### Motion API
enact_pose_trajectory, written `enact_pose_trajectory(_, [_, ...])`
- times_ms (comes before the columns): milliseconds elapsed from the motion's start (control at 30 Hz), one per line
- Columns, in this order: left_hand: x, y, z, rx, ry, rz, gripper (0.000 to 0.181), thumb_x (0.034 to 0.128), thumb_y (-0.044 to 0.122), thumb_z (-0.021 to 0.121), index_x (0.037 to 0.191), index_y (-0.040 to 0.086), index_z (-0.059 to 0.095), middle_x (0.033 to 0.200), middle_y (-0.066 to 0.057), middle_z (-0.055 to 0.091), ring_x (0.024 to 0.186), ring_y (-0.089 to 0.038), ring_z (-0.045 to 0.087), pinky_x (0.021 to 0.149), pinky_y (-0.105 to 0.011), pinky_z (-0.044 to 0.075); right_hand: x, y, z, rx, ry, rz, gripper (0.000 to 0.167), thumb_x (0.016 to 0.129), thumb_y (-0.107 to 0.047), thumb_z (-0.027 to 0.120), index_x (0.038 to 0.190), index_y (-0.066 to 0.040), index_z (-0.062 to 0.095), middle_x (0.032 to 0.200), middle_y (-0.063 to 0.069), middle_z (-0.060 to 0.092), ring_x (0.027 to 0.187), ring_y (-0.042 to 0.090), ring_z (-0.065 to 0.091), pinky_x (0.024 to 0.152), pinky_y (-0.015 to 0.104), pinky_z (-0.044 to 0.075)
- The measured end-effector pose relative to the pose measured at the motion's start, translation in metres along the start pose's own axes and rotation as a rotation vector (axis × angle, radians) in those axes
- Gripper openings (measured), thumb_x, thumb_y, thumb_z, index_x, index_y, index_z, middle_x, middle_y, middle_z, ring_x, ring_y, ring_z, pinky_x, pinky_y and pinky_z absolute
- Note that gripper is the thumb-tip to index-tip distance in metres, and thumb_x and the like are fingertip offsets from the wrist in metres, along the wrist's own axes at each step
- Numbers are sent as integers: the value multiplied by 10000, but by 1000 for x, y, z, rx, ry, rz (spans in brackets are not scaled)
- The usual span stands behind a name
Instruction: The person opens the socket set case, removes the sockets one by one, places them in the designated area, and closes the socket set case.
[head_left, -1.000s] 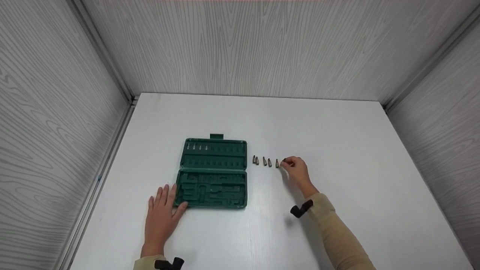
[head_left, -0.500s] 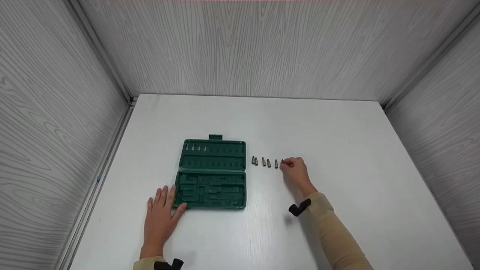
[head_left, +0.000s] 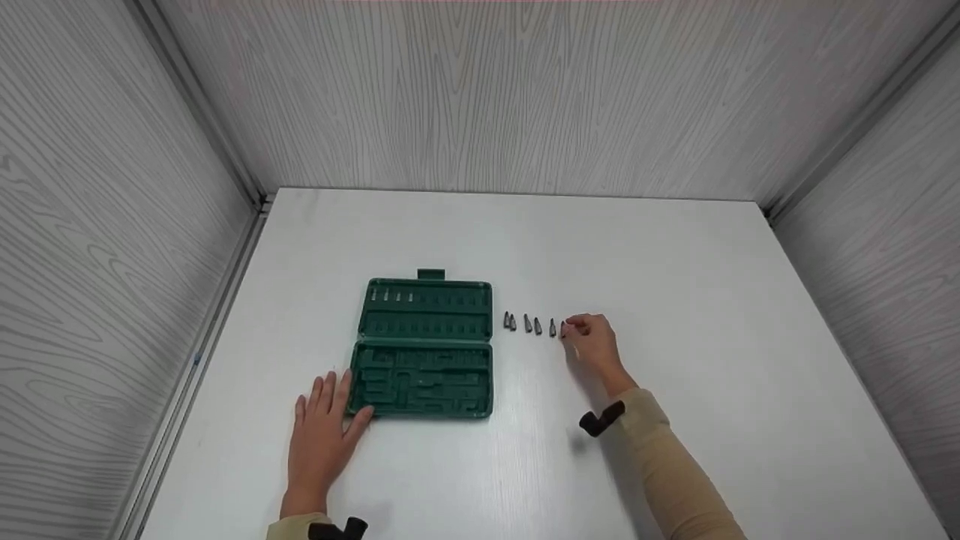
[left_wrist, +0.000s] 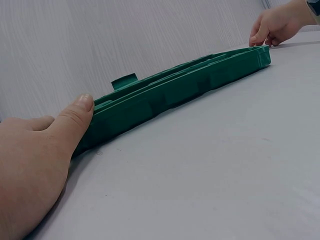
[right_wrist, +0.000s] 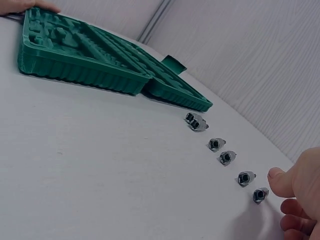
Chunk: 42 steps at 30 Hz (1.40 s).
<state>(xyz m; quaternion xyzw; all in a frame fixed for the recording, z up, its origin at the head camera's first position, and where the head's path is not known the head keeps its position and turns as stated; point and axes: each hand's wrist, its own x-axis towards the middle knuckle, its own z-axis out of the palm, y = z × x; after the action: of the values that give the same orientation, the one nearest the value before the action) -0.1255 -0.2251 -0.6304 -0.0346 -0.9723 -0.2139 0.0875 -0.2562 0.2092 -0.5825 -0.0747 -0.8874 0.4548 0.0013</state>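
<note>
On the white table lies an opened green plastic case (head_left: 421, 379) with moulded slots. My left hand (head_left: 321, 439) rests at its near left corner, fingers spread and straight; in the left wrist view the thumb (left_wrist: 75, 117) touches the case wall. To the right of the case several small metal bit sockets (right_wrist: 226, 157) lie in a row, their square openings towards me. By the rightmost bit socket (right_wrist: 260, 194) is my right hand (head_left: 594, 343), thumb and fingers bent beside it. That bit socket rests on the table, and a small gap shows between it and the thumb (right_wrist: 281, 182).
Several silver pieces (head_left: 398, 296) sit in the upper row of the case's far half. A latch tab (head_left: 431, 274) sticks out at its back edge. Grey wood-grain panels (head_left: 465, 97) stand behind and at both sides of the table.
The rightmost bit socket, earlier at my right fingertips, now lies on the table at the end of the row. My left hand has stayed on the case corner.
</note>
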Motion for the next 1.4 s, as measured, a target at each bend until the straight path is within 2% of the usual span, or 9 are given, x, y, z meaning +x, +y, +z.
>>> enact_pose_trajectory(133, [-1,-1,-1,-6,9,4,740,909,601,417,1496,199,215,1504,-157,240,1389,-338,141,1104,-523,59,-3,-4,1,27,8,-18,247,896,-174,631,1088,-19,649,1049,128,532,937,254,523,761,364,458])
enact_pose_trajectory(433, [-2,-1,-2,7,33,13,729,910,583,436,1491,191,235,1495,-150,265,1384,-336,164,1101,-519,84,-9,-16,17,12,40,-171,206,877,-151,653,1031,-15,668,985,110,577,827,227,521,713,353,446])
enact_pose_trajectory(633, [-1,0,-3,3,33,10,731,908,591,431,1489,188,244,1494,-148,270,1383,-335,169,1099,-523,91,-13,-30,33,17,18,-229,174,870,-128,661,1003,-16,674,940,97,582,807,219,534,704,337,459])
enact_pose_trajectory(867, [-2,-1,-1,4,29,4,737,905,602,423,1490,192,239,1497,-144,263,1385,-332,161,1102,-520,81,-15,-51,55,25,-44,-249,175,884,-149,647,1013,-35,677,948,56,594,837,188,553,749,334,481])
enact_pose_trajectory(1033, [-2,-2,0,7,20,-3,737,908,608,409,1496,208,215,1507,-134,245,1392,-320,143,1108,-509,62,-17,-69,71,22,-78,-330,188,897,-155,632,1036,-33,666,968,62,608,868,192,578,763,349,495])
enact_pose_trajectory(1133, [-3,-1,0,5,19,-4,736,908,606,410,1496,207,215,1506,-135,247,1392,-320,145,1109,-505,60,-19,-79,80,25,-108,-349,199,904,-159,623,1057,-35,656,985,55,604,889,185,577,763,337,501])
enact_pose_trajectory(1400, [-2,2,0,0,50,12,728,903,594,439,1480,183,272,1486,-145,288,1378,-334,187,1095,-525,112,-18,-103,101,10,-158,-389,193,911,-177,614,1062,-60,645,990,25,587,910,152,547,781,317,486])
